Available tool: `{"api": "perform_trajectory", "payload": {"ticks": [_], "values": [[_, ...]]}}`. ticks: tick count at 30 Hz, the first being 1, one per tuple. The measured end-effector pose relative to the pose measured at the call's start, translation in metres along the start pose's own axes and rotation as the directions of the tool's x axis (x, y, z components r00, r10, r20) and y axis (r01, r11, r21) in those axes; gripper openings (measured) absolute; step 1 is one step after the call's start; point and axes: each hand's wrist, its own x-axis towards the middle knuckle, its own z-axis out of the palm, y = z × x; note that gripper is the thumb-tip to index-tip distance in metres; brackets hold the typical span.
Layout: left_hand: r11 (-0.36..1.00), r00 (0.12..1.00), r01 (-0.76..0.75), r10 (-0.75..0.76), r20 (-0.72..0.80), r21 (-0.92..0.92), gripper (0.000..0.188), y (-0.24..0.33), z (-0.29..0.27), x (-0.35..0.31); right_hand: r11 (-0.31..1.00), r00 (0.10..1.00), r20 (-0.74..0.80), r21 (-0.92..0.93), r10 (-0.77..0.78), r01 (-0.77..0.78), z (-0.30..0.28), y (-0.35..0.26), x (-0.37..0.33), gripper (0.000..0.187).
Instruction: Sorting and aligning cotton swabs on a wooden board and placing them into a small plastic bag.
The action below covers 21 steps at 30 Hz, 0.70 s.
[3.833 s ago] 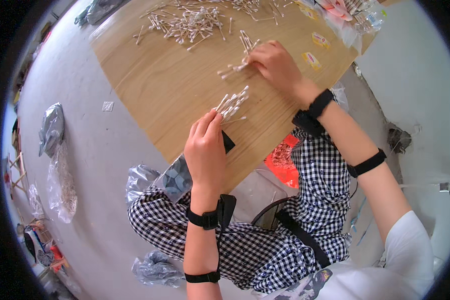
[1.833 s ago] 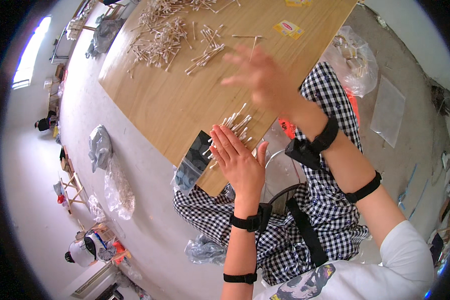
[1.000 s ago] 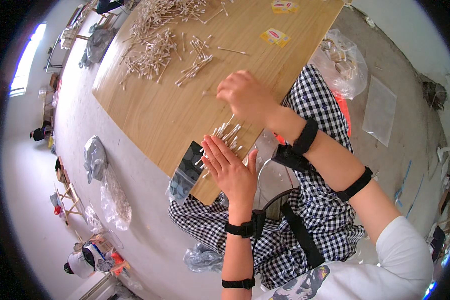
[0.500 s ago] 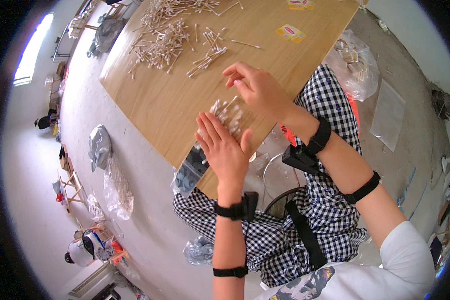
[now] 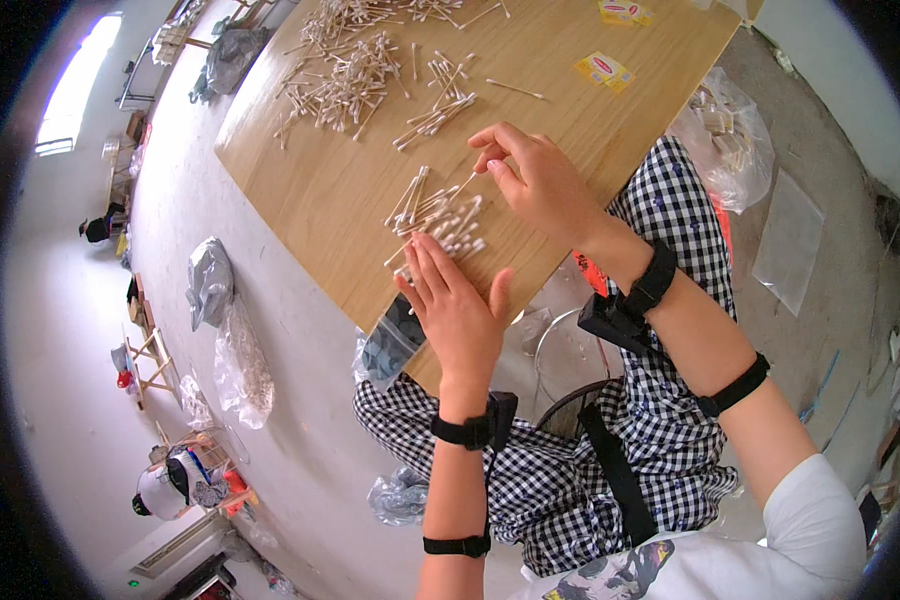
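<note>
a view from above of a person seated at a wooden bench, wearing checked trousers and black straps on both wrists and forearms.

the left hand lies flat and open, palm down, fingers spread and pointing away from the body, its fingertips touching the near edge of a small bundle of cotton swabs that lies on the bench close to its front edge. its grip is apart and holds nothing.

the right hand sits just beyond and to the right of the same bundle. its thumb and forefinger are pinched together on the end of a single swab, which slants down toward the bundle.

further away on the bench lie a second small bundle of swabs, a large loose pile of swabs, and two small yellow packets near the far right edge.

a dark bag of small items hangs at the bench's front edge beside the person's left knee. clear plastic bags lie on the grey floor to the left, and another clear bag holding swabs lies on the right.
</note>
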Motion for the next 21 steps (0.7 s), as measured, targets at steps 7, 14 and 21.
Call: {"api": "perform_trajectory", "payload": {"ticks": [7,14,21], "values": [[1.0,0.999,0.03,-0.03,0.045,-0.001,0.095,0.013,0.0,-0.018,0.998,0.994,0.095,-0.016,-0.054,0.056,0.005,-0.005,-0.005,0.014],[0.999,1.0,0.001,-0.002,0.029,0.035,0.095,0.01,-0.002,-0.015,0.914,0.912,0.29,-0.198,-0.289,0.353,0.018,-0.003,-0.011,0.009],[1.0,0.999,0.012,-0.012,0.051,-0.006,0.098,0.02,-0.001,-0.03,0.789,0.858,0.342,-0.361,-0.385,0.498,0.031,0.008,0.005,0.011]]}}
